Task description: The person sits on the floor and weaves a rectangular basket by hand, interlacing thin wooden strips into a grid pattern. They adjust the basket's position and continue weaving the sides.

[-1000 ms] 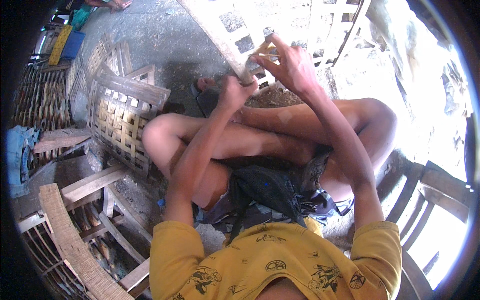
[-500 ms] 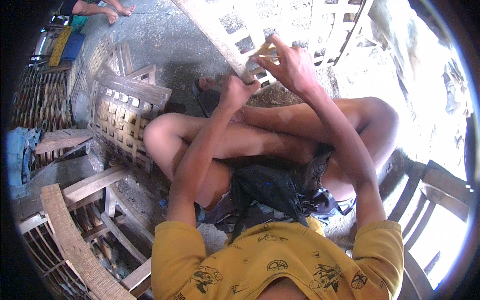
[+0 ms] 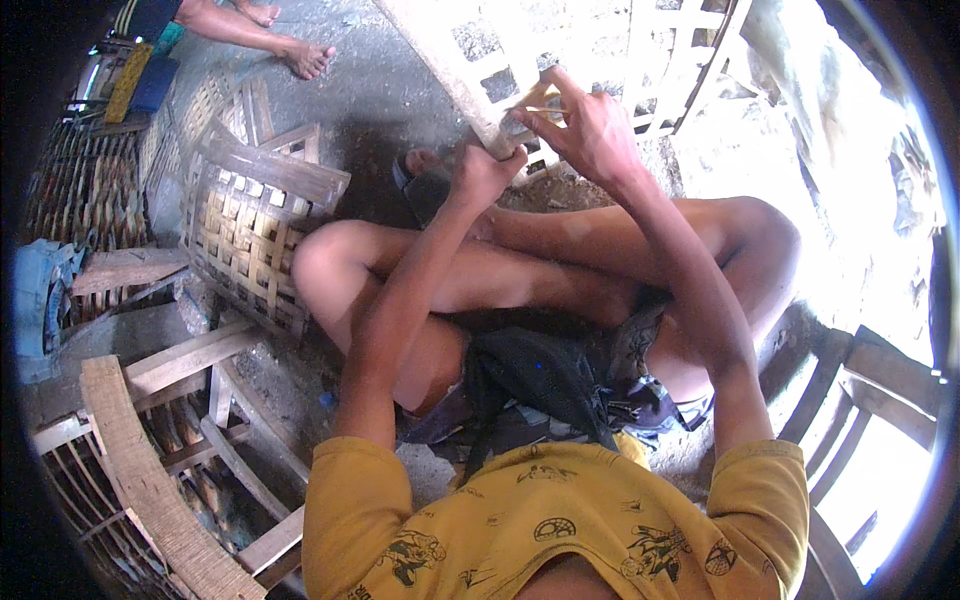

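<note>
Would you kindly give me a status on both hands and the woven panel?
Left hand gripping frame bar's lower end. Right hand holding yellowish strip. Woven panel beyond crossed legs. Another person's foot upper left, apart from panel.

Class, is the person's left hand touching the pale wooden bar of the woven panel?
Touching: the head view shows the left hand gripping the lower end of the pale wooden bar.

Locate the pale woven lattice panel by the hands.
Head view, top, just right of centre: the pale woven lattice panel is beyond the crossed bare legs, its wooden edge bar ending at the left hand, the right hand nearby.
</note>
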`<action>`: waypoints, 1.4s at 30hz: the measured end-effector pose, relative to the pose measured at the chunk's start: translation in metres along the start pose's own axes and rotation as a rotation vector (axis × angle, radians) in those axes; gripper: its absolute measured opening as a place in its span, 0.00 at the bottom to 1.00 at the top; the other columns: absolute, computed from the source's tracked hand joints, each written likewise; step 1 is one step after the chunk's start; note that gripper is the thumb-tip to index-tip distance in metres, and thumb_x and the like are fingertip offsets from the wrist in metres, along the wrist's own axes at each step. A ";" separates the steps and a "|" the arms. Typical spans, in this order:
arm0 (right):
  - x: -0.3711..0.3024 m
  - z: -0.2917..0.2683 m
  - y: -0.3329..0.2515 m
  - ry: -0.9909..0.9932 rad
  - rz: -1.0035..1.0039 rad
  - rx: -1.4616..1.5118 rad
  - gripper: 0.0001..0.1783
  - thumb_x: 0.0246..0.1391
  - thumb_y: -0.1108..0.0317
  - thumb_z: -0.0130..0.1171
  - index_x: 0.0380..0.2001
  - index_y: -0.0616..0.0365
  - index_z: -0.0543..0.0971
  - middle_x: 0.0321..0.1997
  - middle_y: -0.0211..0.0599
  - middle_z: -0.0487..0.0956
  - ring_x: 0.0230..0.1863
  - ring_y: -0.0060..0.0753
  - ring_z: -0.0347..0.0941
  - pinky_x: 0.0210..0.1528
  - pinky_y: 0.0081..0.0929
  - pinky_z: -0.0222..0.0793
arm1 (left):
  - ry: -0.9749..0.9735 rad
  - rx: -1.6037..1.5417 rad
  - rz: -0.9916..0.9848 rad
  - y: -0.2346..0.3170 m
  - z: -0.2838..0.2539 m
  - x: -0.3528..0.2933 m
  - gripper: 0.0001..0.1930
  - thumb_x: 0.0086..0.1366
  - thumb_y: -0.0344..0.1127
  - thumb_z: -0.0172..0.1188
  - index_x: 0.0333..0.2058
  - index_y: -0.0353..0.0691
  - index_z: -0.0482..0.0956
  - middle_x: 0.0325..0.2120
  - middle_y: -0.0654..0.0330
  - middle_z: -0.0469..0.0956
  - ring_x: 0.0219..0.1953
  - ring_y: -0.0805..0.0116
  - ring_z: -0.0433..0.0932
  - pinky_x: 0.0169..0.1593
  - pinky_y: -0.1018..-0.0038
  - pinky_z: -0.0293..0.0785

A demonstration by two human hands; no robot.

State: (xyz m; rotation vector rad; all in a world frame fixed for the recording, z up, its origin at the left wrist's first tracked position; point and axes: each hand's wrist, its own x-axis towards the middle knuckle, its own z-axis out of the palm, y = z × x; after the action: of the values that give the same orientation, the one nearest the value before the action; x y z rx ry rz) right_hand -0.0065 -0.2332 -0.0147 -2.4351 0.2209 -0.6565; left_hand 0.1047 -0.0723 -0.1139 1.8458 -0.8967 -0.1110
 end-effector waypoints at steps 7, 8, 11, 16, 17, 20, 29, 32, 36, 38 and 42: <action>-0.001 -0.002 0.000 -0.012 0.025 0.011 0.26 0.60 0.40 0.63 0.44 0.51 0.75 0.15 0.37 0.77 0.19 0.40 0.80 0.23 0.38 0.72 | -0.144 -0.046 0.010 0.011 -0.010 -0.002 0.24 0.53 0.36 0.71 0.48 0.33 0.79 0.36 0.48 0.84 0.39 0.53 0.85 0.45 0.59 0.79; 0.000 0.001 -0.002 -0.001 0.007 0.021 0.26 0.60 0.40 0.63 0.44 0.51 0.75 0.15 0.37 0.77 0.19 0.40 0.80 0.23 0.38 0.71 | -0.208 0.035 -0.008 -0.004 -0.016 -0.006 0.25 0.53 0.36 0.71 0.49 0.34 0.78 0.37 0.48 0.84 0.40 0.53 0.85 0.45 0.58 0.79; 0.003 0.003 -0.007 -0.009 0.001 0.033 0.25 0.60 0.40 0.62 0.45 0.50 0.75 0.15 0.37 0.78 0.20 0.41 0.81 0.24 0.38 0.72 | -0.321 0.201 -0.146 -0.011 -0.020 -0.007 0.31 0.52 0.40 0.72 0.54 0.35 0.74 0.42 0.50 0.83 0.43 0.57 0.83 0.50 0.62 0.77; -0.007 -0.006 0.006 -0.030 0.064 -0.024 0.26 0.60 0.41 0.62 0.46 0.50 0.75 0.18 0.40 0.79 0.21 0.43 0.81 0.26 0.40 0.73 | -0.286 0.078 -0.160 0.001 0.015 0.000 0.37 0.50 0.43 0.71 0.58 0.37 0.71 0.47 0.49 0.81 0.49 0.56 0.82 0.52 0.63 0.77; -0.008 -0.007 0.006 -0.034 0.076 -0.009 0.26 0.60 0.41 0.63 0.47 0.51 0.74 0.19 0.42 0.80 0.22 0.43 0.82 0.27 0.40 0.74 | -0.253 0.074 -0.131 0.001 0.019 -0.001 0.34 0.50 0.42 0.70 0.56 0.36 0.73 0.44 0.46 0.82 0.47 0.52 0.83 0.50 0.62 0.79; 0.003 0.008 -0.009 -0.037 0.024 0.169 0.26 0.60 0.44 0.64 0.48 0.53 0.73 0.24 0.47 0.83 0.25 0.46 0.83 0.29 0.43 0.75 | -0.190 0.124 -0.119 -0.033 -0.001 -0.006 0.28 0.51 0.42 0.69 0.51 0.36 0.78 0.41 0.43 0.84 0.47 0.49 0.84 0.49 0.60 0.81; -0.002 0.008 0.001 0.005 0.002 0.182 0.26 0.61 0.49 0.65 0.52 0.56 0.71 0.27 0.48 0.84 0.26 0.44 0.83 0.30 0.43 0.75 | -0.499 0.426 -0.175 -0.048 0.009 -0.001 0.33 0.49 0.46 0.74 0.52 0.36 0.79 0.46 0.42 0.83 0.52 0.48 0.81 0.57 0.59 0.77; -0.002 0.007 -0.002 0.003 -0.030 0.195 0.26 0.62 0.50 0.65 0.52 0.56 0.71 0.25 0.46 0.84 0.23 0.39 0.80 0.28 0.40 0.73 | -0.500 0.257 -0.225 -0.056 0.005 0.000 0.34 0.50 0.45 0.74 0.55 0.37 0.78 0.49 0.45 0.82 0.54 0.51 0.81 0.60 0.63 0.74; -0.006 0.007 0.007 0.029 -0.032 0.176 0.25 0.62 0.50 0.65 0.51 0.56 0.72 0.23 0.43 0.83 0.20 0.35 0.78 0.26 0.38 0.71 | -0.517 0.155 -0.351 -0.035 0.007 0.004 0.33 0.52 0.42 0.74 0.57 0.38 0.78 0.49 0.50 0.83 0.53 0.56 0.81 0.59 0.66 0.73; -0.004 0.007 0.004 0.011 -0.027 0.136 0.25 0.62 0.49 0.65 0.50 0.56 0.72 0.22 0.43 0.82 0.20 0.35 0.78 0.25 0.38 0.71 | -0.673 0.063 -0.414 -0.033 0.001 0.010 0.32 0.55 0.39 0.72 0.58 0.38 0.75 0.50 0.55 0.81 0.52 0.62 0.79 0.59 0.69 0.72; -0.002 0.004 -0.002 -0.012 -0.004 0.159 0.24 0.62 0.49 0.65 0.49 0.56 0.72 0.20 0.44 0.81 0.19 0.36 0.77 0.25 0.38 0.70 | -0.650 -0.103 -0.402 -0.034 -0.003 0.008 0.30 0.56 0.37 0.71 0.58 0.40 0.75 0.49 0.61 0.81 0.48 0.69 0.78 0.55 0.71 0.72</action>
State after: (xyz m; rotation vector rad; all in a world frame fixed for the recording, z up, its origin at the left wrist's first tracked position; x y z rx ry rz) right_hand -0.0061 -0.2290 -0.0174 -2.2874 0.1532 -0.6364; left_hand 0.1298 -0.0687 -0.1384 1.8937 -0.9069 -1.0336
